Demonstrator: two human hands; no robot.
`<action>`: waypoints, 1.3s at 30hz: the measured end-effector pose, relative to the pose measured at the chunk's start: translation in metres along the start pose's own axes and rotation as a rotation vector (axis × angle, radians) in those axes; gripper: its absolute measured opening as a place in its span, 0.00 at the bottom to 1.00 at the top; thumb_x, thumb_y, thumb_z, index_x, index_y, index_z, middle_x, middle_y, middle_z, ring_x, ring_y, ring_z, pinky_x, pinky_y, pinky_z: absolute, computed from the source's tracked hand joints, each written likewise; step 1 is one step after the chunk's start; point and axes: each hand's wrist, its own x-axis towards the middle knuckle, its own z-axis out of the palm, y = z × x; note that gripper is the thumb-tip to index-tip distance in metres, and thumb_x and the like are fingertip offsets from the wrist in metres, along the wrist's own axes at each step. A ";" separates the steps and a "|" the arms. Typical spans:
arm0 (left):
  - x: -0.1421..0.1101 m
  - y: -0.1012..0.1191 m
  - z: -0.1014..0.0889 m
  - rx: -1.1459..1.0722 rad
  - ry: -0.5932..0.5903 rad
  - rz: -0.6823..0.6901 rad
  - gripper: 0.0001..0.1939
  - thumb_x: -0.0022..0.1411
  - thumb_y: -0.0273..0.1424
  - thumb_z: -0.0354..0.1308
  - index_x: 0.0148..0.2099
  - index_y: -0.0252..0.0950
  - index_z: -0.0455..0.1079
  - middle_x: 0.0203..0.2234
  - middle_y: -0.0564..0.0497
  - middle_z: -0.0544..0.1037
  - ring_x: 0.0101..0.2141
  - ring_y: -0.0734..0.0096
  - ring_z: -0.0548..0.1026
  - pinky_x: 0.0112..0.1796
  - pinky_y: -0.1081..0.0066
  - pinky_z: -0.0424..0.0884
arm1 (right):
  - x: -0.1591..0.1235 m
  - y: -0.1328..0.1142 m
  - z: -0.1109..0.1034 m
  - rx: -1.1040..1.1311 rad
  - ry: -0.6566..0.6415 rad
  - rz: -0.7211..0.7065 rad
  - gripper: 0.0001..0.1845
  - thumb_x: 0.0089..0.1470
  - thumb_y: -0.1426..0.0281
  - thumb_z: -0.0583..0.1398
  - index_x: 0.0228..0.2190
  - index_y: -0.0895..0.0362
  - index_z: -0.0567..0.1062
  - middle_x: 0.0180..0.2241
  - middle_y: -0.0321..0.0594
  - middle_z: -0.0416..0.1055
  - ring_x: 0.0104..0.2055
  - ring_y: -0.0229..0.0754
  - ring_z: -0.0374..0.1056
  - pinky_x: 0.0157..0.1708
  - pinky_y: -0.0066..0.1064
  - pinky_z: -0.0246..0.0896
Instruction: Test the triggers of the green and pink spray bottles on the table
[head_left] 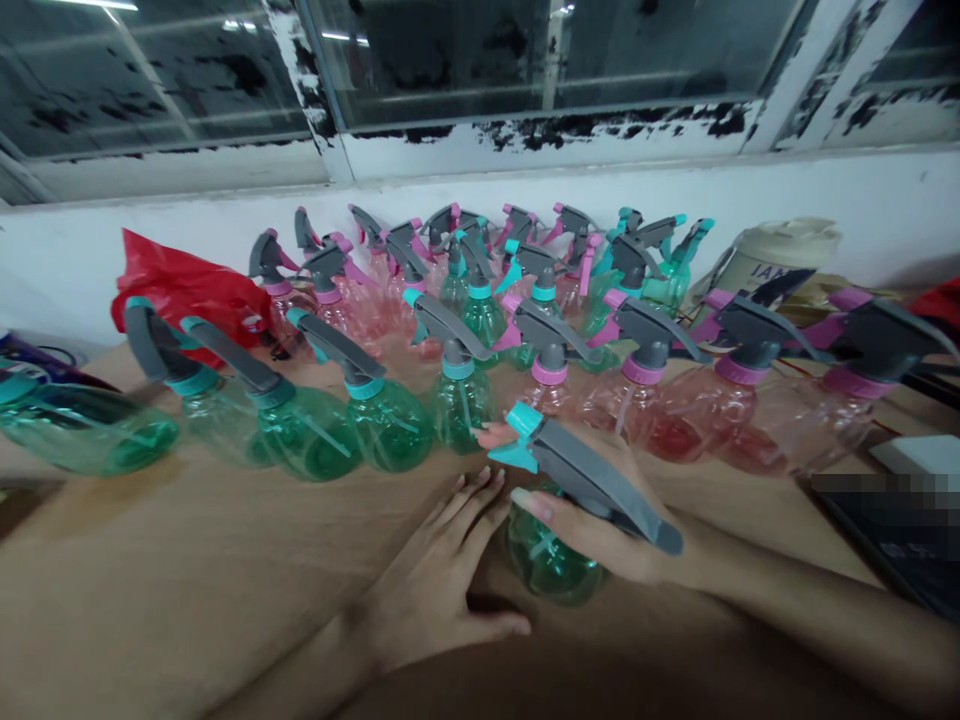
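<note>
A green spray bottle [559, 560] with a grey and turquoise trigger head stands close in front of me, slightly tilted. My right hand [607, 520] is wrapped round its neck, just under the head. My left hand [442, 570] lies flat on the wooden table with fingers spread, to the left of that bottle and apart from it. Just beyond my hands runs a row of spray bottles, among them a green one [390, 425] with a turquoise collar and a pink one [682, 415] with a pink collar. The bottle's neck is hidden by my right hand.
Several more pink and green spray bottles crowd the back, near the white wall [420, 200]. A red plastic bag [187, 290] sits at the back left. At the right are a cream bag [780, 255] and a dark phone-like device [892, 540]. One green bottle [90, 425] lies on its side at far left.
</note>
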 end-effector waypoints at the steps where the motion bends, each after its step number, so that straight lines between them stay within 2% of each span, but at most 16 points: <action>1: 0.000 0.000 0.000 0.002 0.000 -0.001 0.57 0.56 0.56 0.56 0.69 0.41 0.20 0.66 0.42 0.46 0.63 0.47 0.49 0.58 0.49 0.54 | 0.000 0.000 0.000 -0.003 -0.004 0.002 0.16 0.51 0.71 0.59 0.44 0.60 0.71 0.32 0.41 0.71 0.33 0.41 0.68 0.44 0.40 0.66; 5: 0.001 0.000 -0.002 0.003 -0.018 -0.004 0.56 0.56 0.57 0.56 0.69 0.40 0.23 0.66 0.41 0.46 0.63 0.46 0.49 0.59 0.49 0.54 | 0.001 0.001 -0.001 -0.009 -0.031 -0.001 0.16 0.52 0.70 0.58 0.44 0.59 0.71 0.32 0.41 0.72 0.33 0.43 0.69 0.41 0.40 0.67; 10: 0.001 0.002 -0.003 0.002 -0.030 -0.009 0.56 0.56 0.55 0.56 0.69 0.40 0.22 0.66 0.41 0.47 0.63 0.48 0.48 0.59 0.50 0.53 | 0.000 0.008 -0.001 0.014 -0.034 -0.038 0.18 0.52 0.72 0.59 0.47 0.54 0.70 0.33 0.38 0.73 0.34 0.41 0.71 0.36 0.34 0.69; 16: -0.001 -0.001 0.000 0.000 -0.045 -0.011 0.55 0.57 0.57 0.55 0.69 0.39 0.23 0.66 0.39 0.48 0.63 0.47 0.48 0.59 0.49 0.52 | 0.002 0.010 0.000 -0.017 -0.038 -0.102 0.21 0.50 0.75 0.59 0.47 0.51 0.70 0.44 0.41 0.73 0.44 0.44 0.71 0.45 0.37 0.69; 20: 0.002 -0.001 -0.004 -0.019 -0.097 -0.023 0.54 0.57 0.57 0.54 0.69 0.35 0.29 0.65 0.37 0.49 0.63 0.46 0.48 0.59 0.49 0.51 | 0.003 0.009 0.001 -0.012 -0.042 -0.119 0.23 0.45 0.71 0.65 0.44 0.52 0.70 0.40 0.41 0.72 0.42 0.46 0.71 0.43 0.40 0.69; 24: 0.005 0.003 -0.007 -0.060 -0.116 -0.048 0.52 0.57 0.55 0.55 0.69 0.36 0.31 0.65 0.38 0.49 0.63 0.47 0.48 0.59 0.48 0.50 | 0.005 0.005 0.002 -0.026 -0.015 -0.061 0.11 0.45 0.71 0.65 0.32 0.52 0.70 0.30 0.36 0.70 0.32 0.42 0.70 0.33 0.36 0.69; 27: 0.004 0.004 -0.006 -0.073 -0.073 -0.037 0.52 0.58 0.55 0.55 0.69 0.39 0.30 0.66 0.40 0.47 0.63 0.47 0.48 0.59 0.48 0.49 | 0.006 0.004 0.003 -0.046 -0.005 -0.070 0.07 0.47 0.71 0.64 0.28 0.52 0.69 0.27 0.34 0.69 0.29 0.40 0.69 0.35 0.37 0.68; 30: 0.002 0.003 -0.004 -0.050 -0.064 -0.032 0.53 0.57 0.56 0.55 0.69 0.40 0.27 0.66 0.40 0.46 0.63 0.47 0.47 0.60 0.49 0.49 | 0.006 0.006 0.003 -0.033 0.001 -0.111 0.08 0.48 0.71 0.63 0.32 0.53 0.70 0.31 0.35 0.71 0.33 0.41 0.71 0.40 0.37 0.69; 35: 0.000 0.002 -0.003 0.002 -0.075 -0.046 0.56 0.57 0.57 0.54 0.69 0.38 0.22 0.66 0.38 0.45 0.63 0.46 0.47 0.59 0.49 0.51 | 0.004 0.005 0.002 -0.022 -0.002 -0.082 0.18 0.51 0.68 0.62 0.45 0.53 0.71 0.40 0.42 0.74 0.41 0.46 0.72 0.42 0.39 0.70; 39: 0.002 0.002 -0.005 -0.003 -0.083 -0.042 0.57 0.56 0.56 0.56 0.69 0.39 0.21 0.66 0.39 0.46 0.63 0.45 0.49 0.59 0.49 0.52 | 0.004 0.001 0.001 -0.005 -0.005 -0.067 0.20 0.50 0.70 0.62 0.47 0.53 0.70 0.43 0.43 0.74 0.44 0.47 0.72 0.46 0.40 0.69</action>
